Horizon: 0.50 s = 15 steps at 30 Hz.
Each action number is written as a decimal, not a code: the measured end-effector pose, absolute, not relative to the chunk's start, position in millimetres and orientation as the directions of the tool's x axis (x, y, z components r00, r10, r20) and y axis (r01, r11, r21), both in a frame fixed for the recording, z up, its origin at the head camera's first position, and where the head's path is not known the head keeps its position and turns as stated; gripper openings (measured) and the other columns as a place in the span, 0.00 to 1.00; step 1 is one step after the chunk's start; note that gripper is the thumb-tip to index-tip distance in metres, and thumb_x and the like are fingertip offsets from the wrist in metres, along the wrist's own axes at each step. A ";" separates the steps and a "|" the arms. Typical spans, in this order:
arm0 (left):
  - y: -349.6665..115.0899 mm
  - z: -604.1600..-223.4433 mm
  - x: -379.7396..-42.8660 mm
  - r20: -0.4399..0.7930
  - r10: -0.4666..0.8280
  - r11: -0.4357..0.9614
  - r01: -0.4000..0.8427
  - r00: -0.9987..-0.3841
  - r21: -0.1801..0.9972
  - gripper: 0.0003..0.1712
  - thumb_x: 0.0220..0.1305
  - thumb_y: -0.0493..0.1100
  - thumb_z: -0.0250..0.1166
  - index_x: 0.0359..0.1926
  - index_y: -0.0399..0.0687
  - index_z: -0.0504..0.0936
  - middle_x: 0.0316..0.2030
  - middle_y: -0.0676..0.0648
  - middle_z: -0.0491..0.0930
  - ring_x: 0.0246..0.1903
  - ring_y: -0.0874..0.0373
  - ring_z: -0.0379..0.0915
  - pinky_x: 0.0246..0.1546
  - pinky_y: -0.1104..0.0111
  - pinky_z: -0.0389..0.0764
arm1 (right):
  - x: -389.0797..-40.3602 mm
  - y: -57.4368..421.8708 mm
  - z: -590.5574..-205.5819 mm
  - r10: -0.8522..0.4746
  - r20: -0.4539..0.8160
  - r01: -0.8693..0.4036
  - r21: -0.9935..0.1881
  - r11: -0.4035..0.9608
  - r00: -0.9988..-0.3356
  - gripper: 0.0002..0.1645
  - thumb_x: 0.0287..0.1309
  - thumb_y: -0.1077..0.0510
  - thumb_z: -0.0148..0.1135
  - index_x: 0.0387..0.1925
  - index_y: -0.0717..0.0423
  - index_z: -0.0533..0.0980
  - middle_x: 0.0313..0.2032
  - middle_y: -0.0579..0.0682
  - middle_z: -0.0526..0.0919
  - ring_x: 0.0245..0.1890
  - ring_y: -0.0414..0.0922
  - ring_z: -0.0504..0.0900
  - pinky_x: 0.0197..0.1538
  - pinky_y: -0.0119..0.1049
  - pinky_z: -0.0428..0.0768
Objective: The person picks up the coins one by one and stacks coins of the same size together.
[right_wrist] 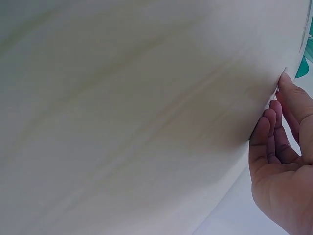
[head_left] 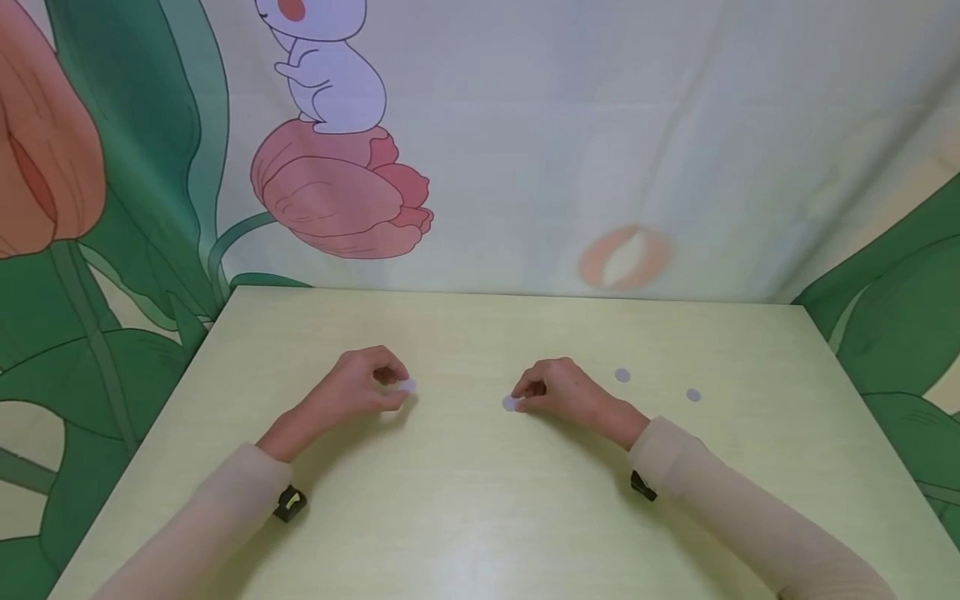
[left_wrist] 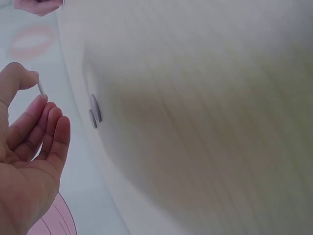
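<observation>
My left hand (head_left: 367, 382) pinches a small pale round disc (head_left: 407, 386) between thumb and fingertips, over the left half of the table. In the left wrist view this thin disc (left_wrist: 41, 89) is seen edge-on, off the tabletop. Across from it my right hand (head_left: 566, 390) pinches a second pale disc (head_left: 510, 403) by its edge, low at the table's surface. In the right wrist view only a sliver of that disc (right_wrist: 284, 71) shows past the thumb. Two more discs lie flat to the right, a nearer one (head_left: 622, 375) and a farther one (head_left: 693, 395).
The pale wood-grain table (head_left: 450, 500) has its back edge against a printed curtain (head_left: 510, 150) with tulips, leaves and a white animal. Both sleeves (head_left: 720, 492) reach in from the front, with a dark strap piece (head_left: 290, 503) at the left wrist.
</observation>
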<state>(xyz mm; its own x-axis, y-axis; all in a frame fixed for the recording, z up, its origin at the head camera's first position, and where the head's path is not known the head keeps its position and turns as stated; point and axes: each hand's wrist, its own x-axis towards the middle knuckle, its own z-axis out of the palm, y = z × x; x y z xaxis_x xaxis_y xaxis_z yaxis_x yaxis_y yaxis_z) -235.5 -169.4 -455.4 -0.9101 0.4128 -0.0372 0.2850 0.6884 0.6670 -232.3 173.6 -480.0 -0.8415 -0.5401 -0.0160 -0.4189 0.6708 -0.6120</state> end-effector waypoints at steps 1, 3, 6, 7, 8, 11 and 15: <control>-168.1 -455.3 -235.7 -0.031 0.415 0.686 0.291 -0.909 0.667 0.13 0.55 0.38 0.76 0.41 0.41 0.84 0.40 0.46 0.82 0.42 0.51 0.77 0.47 0.58 0.81 | -232.4 173.9 -479.9 -0.539 -0.016 -0.418 -0.612 0.671 -0.842 0.06 0.59 0.56 0.75 0.38 0.51 0.88 0.31 0.39 0.83 0.32 0.38 0.76 0.38 0.30 0.77; -165.2 -454.9 -236.0 -0.013 0.425 0.676 0.308 -0.905 0.669 0.13 0.55 0.38 0.76 0.41 0.41 0.85 0.40 0.47 0.82 0.41 0.51 0.77 0.47 0.57 0.82 | -232.4 174.4 -479.9 -0.540 -0.014 -0.420 -0.612 0.670 -0.841 0.06 0.59 0.57 0.75 0.38 0.51 0.88 0.31 0.39 0.83 0.32 0.38 0.76 0.38 0.30 0.77; -160.1 -454.6 -237.0 0.017 0.446 0.654 0.338 -0.895 0.677 0.12 0.55 0.38 0.76 0.40 0.41 0.85 0.38 0.48 0.82 0.41 0.52 0.77 0.47 0.57 0.81 | -232.6 175.1 -479.9 -0.542 -0.008 -0.423 -0.614 0.666 -0.841 0.05 0.59 0.57 0.75 0.38 0.50 0.89 0.31 0.39 0.83 0.32 0.38 0.76 0.38 0.30 0.77; -158.2 -454.6 -237.2 0.023 0.452 0.647 0.345 -0.892 0.680 0.12 0.55 0.39 0.76 0.40 0.41 0.85 0.38 0.48 0.82 0.40 0.52 0.77 0.47 0.57 0.81 | -232.8 175.3 -480.0 -0.542 -0.008 -0.423 -0.615 0.665 -0.840 0.05 0.59 0.57 0.75 0.38 0.50 0.89 0.31 0.39 0.83 0.32 0.38 0.76 0.38 0.30 0.77; -156.2 -454.3 -237.3 0.030 0.457 0.638 0.351 -0.889 0.685 0.12 0.55 0.39 0.76 0.39 0.41 0.85 0.38 0.48 0.82 0.40 0.52 0.77 0.47 0.57 0.81 | -233.0 175.4 -480.2 -0.543 -0.006 -0.426 -0.614 0.664 -0.839 0.05 0.59 0.57 0.75 0.38 0.50 0.89 0.31 0.39 0.83 0.32 0.38 0.76 0.38 0.30 0.77; -150.1 -454.6 -237.8 0.049 0.467 0.618 0.365 -0.883 0.697 0.12 0.55 0.39 0.75 0.40 0.41 0.84 0.39 0.48 0.82 0.40 0.51 0.77 0.47 0.56 0.81 | -233.6 175.5 -481.2 -0.546 -0.005 -0.429 -0.613 0.664 -0.838 0.05 0.59 0.56 0.75 0.38 0.50 0.89 0.31 0.39 0.83 0.32 0.38 0.76 0.38 0.30 0.77; -142.3 -455.1 -238.9 0.081 0.477 0.600 0.392 -0.875 0.698 0.13 0.55 0.37 0.75 0.40 0.41 0.83 0.38 0.47 0.81 0.40 0.51 0.77 0.47 0.55 0.81 | -233.5 175.3 -481.9 -0.550 -0.003 -0.433 -0.613 0.661 -0.835 0.06 0.59 0.56 0.74 0.38 0.51 0.88 0.32 0.39 0.84 0.32 0.38 0.76 0.38 0.30 0.77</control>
<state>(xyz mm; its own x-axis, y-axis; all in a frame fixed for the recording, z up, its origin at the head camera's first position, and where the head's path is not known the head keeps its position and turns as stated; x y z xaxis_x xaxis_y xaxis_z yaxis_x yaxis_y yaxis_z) -238.9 -142.3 -455.1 -0.8751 0.4771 0.0810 0.3917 0.6000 0.6976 -233.5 175.3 -481.9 -0.8354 -0.5497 -0.0026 -0.4328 0.6607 -0.6133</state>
